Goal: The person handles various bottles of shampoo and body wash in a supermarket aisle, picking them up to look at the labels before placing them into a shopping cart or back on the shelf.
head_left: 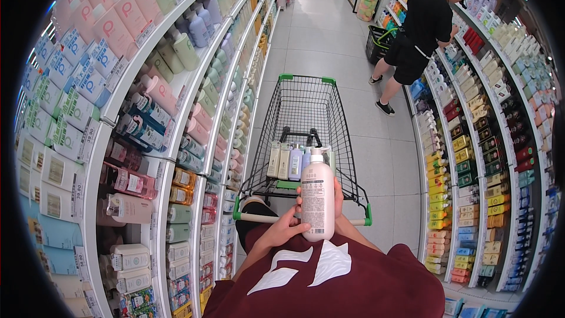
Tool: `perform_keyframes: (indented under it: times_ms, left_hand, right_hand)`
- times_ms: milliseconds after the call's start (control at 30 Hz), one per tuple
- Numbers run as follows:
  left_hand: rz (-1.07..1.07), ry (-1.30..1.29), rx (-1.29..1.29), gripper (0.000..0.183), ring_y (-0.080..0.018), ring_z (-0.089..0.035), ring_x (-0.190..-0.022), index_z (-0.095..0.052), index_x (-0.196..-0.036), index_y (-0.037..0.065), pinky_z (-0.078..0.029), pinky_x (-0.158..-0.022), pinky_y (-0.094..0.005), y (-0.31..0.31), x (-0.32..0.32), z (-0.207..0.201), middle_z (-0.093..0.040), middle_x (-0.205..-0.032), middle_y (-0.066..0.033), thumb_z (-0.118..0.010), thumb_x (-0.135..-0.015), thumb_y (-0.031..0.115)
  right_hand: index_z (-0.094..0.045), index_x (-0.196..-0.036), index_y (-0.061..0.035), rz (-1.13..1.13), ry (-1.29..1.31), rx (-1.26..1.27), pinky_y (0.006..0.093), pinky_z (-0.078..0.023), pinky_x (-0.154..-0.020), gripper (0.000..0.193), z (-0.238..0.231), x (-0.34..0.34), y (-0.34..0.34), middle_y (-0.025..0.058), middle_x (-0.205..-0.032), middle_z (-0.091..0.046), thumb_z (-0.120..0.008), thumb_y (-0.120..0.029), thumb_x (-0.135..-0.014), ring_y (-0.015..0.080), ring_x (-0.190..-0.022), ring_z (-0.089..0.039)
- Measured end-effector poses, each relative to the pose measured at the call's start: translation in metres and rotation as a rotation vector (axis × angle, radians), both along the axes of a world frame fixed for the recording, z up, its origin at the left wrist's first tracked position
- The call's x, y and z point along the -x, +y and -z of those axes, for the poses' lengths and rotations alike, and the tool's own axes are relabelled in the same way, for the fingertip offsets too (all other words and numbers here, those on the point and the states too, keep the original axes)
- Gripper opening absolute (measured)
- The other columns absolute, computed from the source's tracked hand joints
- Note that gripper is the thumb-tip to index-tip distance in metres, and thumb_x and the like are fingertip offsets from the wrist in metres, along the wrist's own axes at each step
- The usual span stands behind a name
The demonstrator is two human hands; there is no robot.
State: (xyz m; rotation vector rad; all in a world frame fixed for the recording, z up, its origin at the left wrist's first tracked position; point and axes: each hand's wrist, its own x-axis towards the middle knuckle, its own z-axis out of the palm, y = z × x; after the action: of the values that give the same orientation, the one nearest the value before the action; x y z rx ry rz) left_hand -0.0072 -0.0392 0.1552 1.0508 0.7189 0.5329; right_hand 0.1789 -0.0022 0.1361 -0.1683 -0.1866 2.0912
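Observation:
A pale pink pump bottle (318,200) with a white pump top is held upright in front of my chest, its printed back label facing me. My left hand (285,227) grips its lower left side, thumb on the label. Around the right side wraps my right hand (338,199), its fingers partly hidden behind the bottle. Just beyond stands a wire shopping cart (341,123) with green corners. At the cart's near end, two cream bottles (279,161) and a lavender bottle (295,164) stand in a row, partly covered by the held bottle.
Shelves of bottles (194,70) line the left side, close to the cart. More stocked shelves (471,141) run along the right. A person in black (421,29) stands at the right shelves ahead, beside a black basket (379,44). Grey floor tiles (300,29) lead onward between them.

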Motion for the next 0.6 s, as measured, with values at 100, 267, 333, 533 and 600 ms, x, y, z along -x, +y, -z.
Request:
perform_keyframes:
  times_ms: [100, 267, 333, 533, 600]
  left_hand:
    - [-0.001, 0.003, 0.007, 0.063, -0.0150, -0.063, -0.093, -0.032, -0.141, -0.004, -0.050, -0.083, -0.0278, 0.000, 0.000, 0.001, -0.062, -0.109, -0.0133, -0.066, -0.096, 0.022]
    - [-0.070, -0.080, -0.014, 0.079, -0.0161, -0.063, -0.095, -0.016, -0.151, -0.002, -0.051, -0.084, -0.0290, -0.004, -0.004, 0.012, -0.059, -0.115, -0.0150, -0.067, -0.095, 0.019]
    - [-0.133, -0.129, -0.048, 0.086, -0.0172, -0.063, -0.097, -0.009, -0.155, -0.001, -0.051, -0.084, -0.0298, -0.004, -0.004, 0.013, -0.057, -0.121, -0.0163, -0.067, -0.095, 0.018]
    - [-0.195, -0.202, -0.047, 0.098, -0.0249, -0.050, -0.125, 0.000, -0.157, 0.001, -0.039, -0.107, -0.0371, -0.001, -0.005, 0.003, -0.043, -0.143, -0.0199, -0.070, -0.091, 0.019]
    - [-0.236, -0.053, -0.297, 0.101, -0.0250, -0.043, -0.133, -0.008, -0.157, 0.000, -0.033, -0.112, -0.0381, 0.000, -0.006, 0.009, -0.043, -0.143, -0.0181, -0.075, -0.087, 0.027]
  right_hand:
    - [-0.042, -0.138, -0.0045, 0.007, 0.007, 0.013, 0.0503, -0.053, -0.079, 0.082, -0.001, 0.001, 0.000, 0.0211, -0.120, -0.056, -0.034, -0.073, -0.093, 0.0338, -0.096, -0.061]
    - [-0.042, -0.138, -0.0038, 0.012, -0.019, 0.007, 0.0509, -0.053, -0.082, 0.084, 0.000, 0.000, -0.001, 0.0209, -0.120, -0.057, -0.033, -0.074, -0.092, 0.0334, -0.097, -0.062]
    - [-0.042, -0.139, -0.0040, 0.017, -0.117, -0.030, 0.0502, -0.054, -0.086, 0.084, -0.002, -0.004, -0.001, 0.0200, -0.120, -0.057, -0.033, -0.074, -0.093, 0.0332, -0.099, -0.063]
    - [-0.033, -0.146, -0.0070, 0.184, -0.427, -0.015, 0.0464, -0.051, -0.098, 0.071, -0.018, 0.002, -0.009, 0.0161, -0.127, -0.056, -0.057, -0.048, -0.094, 0.0296, -0.110, -0.061]
    - [-0.015, -0.156, -0.0132, 0.261, -0.460, -0.019, 0.0430, -0.047, -0.102, 0.085, -0.022, 0.002, -0.010, 0.0140, -0.134, -0.052, -0.070, -0.011, -0.091, 0.0247, -0.120, -0.056]
